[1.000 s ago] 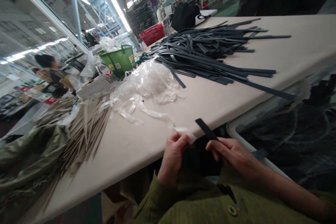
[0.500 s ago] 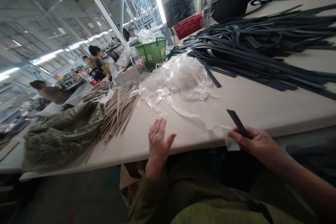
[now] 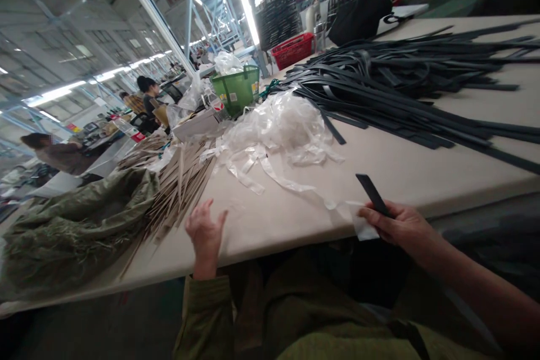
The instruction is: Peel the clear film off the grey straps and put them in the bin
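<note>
My right hand (image 3: pixel 392 223) grips a black strap (image 3: pixel 373 193) near the table's front edge, its short flat end pointing up and away. By the fingertips a piece of clear plastic film (image 3: pixel 365 224) hangs over the edge; I cannot tell whether the fingers hold it too. My left hand (image 3: pixel 206 232) holds nothing, with fingers and thumb apart above the table edge. Nearest to it lies a bundle of thin brown strips (image 3: pixel 181 185). Between the hands, farther back, sits a heap of crumpled clear plastic strips (image 3: pixel 291 129).
Many black straps (image 3: pixel 405 87) cover the table's right rear. An olive woven sack (image 3: pixel 84 219) lies at the left. Behind the plastic stand a green bag (image 3: pixel 237 91) and a red basket (image 3: pixel 292 50). Other people, one in dark clothing (image 3: pixel 151 102), sit at far benches.
My left hand has moved left toward the brown strips, its fingers more curled. The right hand keeps its hold on the black strap. The view has shifted slightly.
</note>
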`<action>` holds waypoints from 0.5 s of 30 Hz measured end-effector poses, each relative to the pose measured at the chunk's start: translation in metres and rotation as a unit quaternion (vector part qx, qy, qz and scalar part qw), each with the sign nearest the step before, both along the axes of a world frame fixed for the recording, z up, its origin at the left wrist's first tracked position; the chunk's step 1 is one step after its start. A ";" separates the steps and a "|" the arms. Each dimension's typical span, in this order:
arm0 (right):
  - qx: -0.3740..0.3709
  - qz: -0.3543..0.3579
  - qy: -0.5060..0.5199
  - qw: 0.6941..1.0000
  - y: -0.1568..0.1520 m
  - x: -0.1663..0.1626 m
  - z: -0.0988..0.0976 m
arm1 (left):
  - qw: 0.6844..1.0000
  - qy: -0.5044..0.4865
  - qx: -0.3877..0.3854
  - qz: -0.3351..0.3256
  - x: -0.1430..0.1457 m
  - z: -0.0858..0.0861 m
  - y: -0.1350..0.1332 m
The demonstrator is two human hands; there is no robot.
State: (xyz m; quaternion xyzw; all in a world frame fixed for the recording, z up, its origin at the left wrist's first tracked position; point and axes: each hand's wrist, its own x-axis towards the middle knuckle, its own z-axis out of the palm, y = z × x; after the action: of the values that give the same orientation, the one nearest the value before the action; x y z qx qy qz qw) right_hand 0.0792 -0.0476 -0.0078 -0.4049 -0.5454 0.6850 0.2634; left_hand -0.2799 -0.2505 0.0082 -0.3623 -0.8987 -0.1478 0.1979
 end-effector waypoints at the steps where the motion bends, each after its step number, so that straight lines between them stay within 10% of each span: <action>1: -0.006 -0.002 0.007 1.000 0.001 -0.002 0.002 | 0.999 -0.004 0.047 0.021 -0.007 0.007 -0.004; 5: 0.011 0.025 0.035 0.999 0.007 -0.015 0.011 | 0.965 -0.098 0.232 0.067 -0.024 0.028 -0.005; 9: 0.082 0.030 0.035 0.996 0.014 -0.025 0.015 | 0.906 -0.270 0.323 -0.039 0.015 0.038 0.033; 15: 0.157 0.055 0.020 0.986 0.008 -0.021 0.016 | 0.708 -0.641 0.103 -0.278 0.160 0.014 0.101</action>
State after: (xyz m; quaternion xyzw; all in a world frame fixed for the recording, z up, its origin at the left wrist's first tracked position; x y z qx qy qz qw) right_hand 0.0579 -0.0392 0.0083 -0.3139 -0.6623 0.6121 0.2968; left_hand -0.1196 -0.1499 0.0225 -0.3914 -0.6475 -0.4841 -0.4395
